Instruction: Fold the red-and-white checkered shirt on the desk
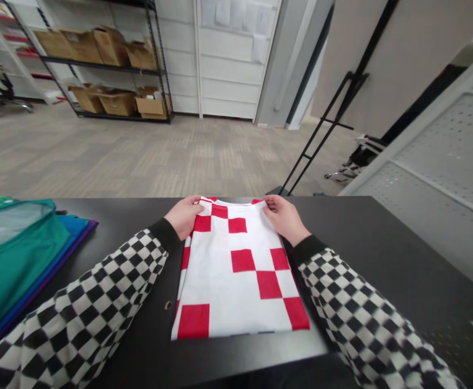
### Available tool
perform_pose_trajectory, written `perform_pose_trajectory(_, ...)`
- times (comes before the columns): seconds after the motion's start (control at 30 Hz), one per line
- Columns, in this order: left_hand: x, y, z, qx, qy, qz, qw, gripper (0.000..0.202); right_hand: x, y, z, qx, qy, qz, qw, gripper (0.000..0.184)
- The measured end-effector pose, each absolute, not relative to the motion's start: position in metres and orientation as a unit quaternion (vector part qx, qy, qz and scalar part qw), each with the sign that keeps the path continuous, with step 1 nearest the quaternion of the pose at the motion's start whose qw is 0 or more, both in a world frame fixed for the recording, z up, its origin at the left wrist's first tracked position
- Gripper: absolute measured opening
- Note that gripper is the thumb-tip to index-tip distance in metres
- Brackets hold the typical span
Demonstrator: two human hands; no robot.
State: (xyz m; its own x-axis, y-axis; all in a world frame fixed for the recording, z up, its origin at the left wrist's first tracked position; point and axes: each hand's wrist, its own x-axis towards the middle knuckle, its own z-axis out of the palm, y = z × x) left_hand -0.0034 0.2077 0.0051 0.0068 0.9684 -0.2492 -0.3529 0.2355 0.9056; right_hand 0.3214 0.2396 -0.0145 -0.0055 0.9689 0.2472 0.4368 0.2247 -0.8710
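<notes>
Head view. Dark table [341, 243], smooth, matt for the most part, with a paler sheen near the person's side; small round hole [168, 305] in the top, left of the middle. White garment with red squares [240, 286] lies flat on it, folded to a neat oblong, neckline at the table's far edge. Left hand [184, 217] pinches its far left corner between thumb and fingers; right hand [285, 217] pinches the far right corner likewise. Both sleeves black-and-white check, dark cuffs.

On the table's left, a pile of folded clothes [25, 265], teal above blue and purple, well apart from the garment.

Room beyond: grey-beige patterned floor [204, 156]. Black metal rack [102, 65] against the back, open cardboard boxes [117, 101] on two levels. White cabinet [232, 73] beside it, papers behind its upper panel. Wheeled chair [1, 86] far left. To the right, black stand [355, 81] under a pale board, then a perforated panel [442, 146] along the table's side
</notes>
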Motion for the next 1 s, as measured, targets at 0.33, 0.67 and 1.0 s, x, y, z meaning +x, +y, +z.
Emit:
perform_pose_trajectory(0.33, -0.018, 0.192, 0.001, 0.589, 0.518, 0.551, 0.283, 0.063, 0.327, 0.236, -0.009, -0.546, -0.707, 0.106, 0.437, 0.047)
perform_pose_trajectory(0.67, -0.040, -0.008, -0.003, 0.855, 0.408, 0.307, 0.096, 0.055, 0.358, 0.028, 0.005, -0.396, -0.859, 0.104, 0.307, 0.036)
perform_pose_trajectory(1.0, -0.063, -0.093, -0.025, 0.897, 0.419, 0.139, 0.011, 0.061, 0.377, -0.071, -0.027, -0.378, -0.902, 0.041, 0.206, 0.056)
